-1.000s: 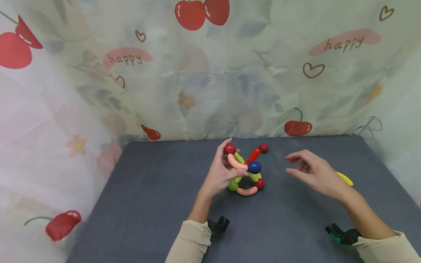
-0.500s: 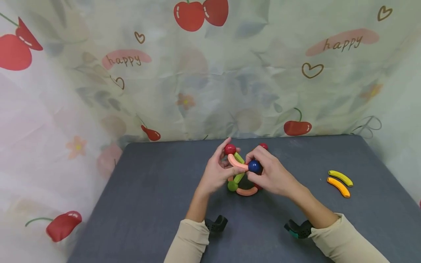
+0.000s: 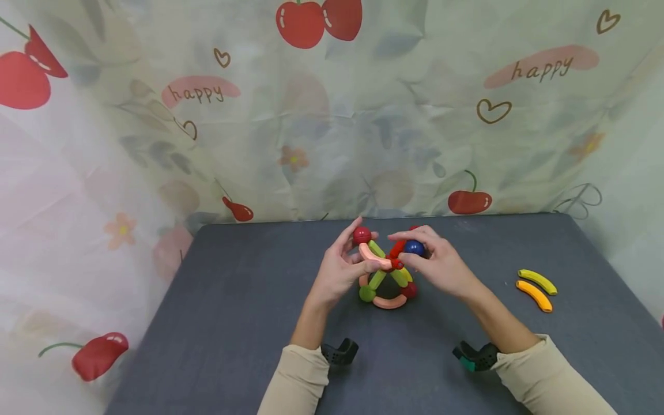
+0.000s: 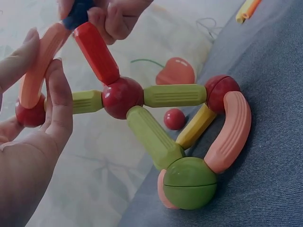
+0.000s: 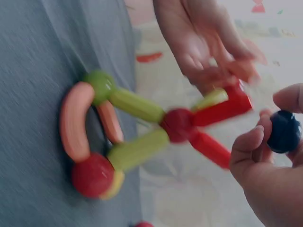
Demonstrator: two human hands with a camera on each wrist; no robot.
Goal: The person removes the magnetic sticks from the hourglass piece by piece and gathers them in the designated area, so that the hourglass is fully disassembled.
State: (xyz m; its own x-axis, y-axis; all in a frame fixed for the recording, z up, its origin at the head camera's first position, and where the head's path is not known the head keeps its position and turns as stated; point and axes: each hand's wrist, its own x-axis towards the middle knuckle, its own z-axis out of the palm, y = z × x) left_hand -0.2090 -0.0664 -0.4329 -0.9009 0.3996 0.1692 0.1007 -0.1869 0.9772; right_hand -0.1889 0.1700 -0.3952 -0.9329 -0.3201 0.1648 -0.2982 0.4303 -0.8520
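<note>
A model of coloured rods and balls stands on the table, joined at a central red ball (image 4: 122, 97). Its base has a green ball (image 3: 367, 294), a second red ball (image 3: 410, 290) and pink curved rods (image 3: 390, 302). My left hand (image 3: 339, 271) pinches an upper pink curved rod (image 4: 40, 66), its fingers beside the red ball (image 3: 362, 234) at that rod's far end. Between the thumb and fingers of my right hand (image 3: 441, 268) is a blue ball (image 5: 284, 132). It sits apart from a red rod (image 5: 225, 111) in the right wrist view.
Two curved rods, one yellow (image 3: 538, 281) and one orange (image 3: 534, 296), lie on the dark table (image 3: 233, 323) at the right. Behind the model lies a separate red ball (image 4: 174, 119). A printed cloth (image 3: 353, 144) hangs along the table's back edge.
My right hand has come in from the right and taken hold of the blue ball. The ball has moved up and right, off the pink rod's end. My left hand stays nearly still.
</note>
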